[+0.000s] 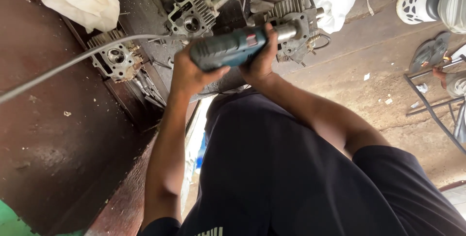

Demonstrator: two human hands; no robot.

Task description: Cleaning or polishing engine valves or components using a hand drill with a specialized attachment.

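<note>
Both hands grip a teal, pistol-shaped electric drill (228,49): the left hand (191,71) wraps its rear handle, the right hand (262,56) clasps the body just behind the chuck. Just beyond the right hand, the chuck meets a grey finned metal cylinder head (296,27). If the bit binds, the drill could twist; nothing visibly clamps that head. The grey cord (73,64) trailing left of the left hand might snag on another finned cylinder head (116,59).
</note>
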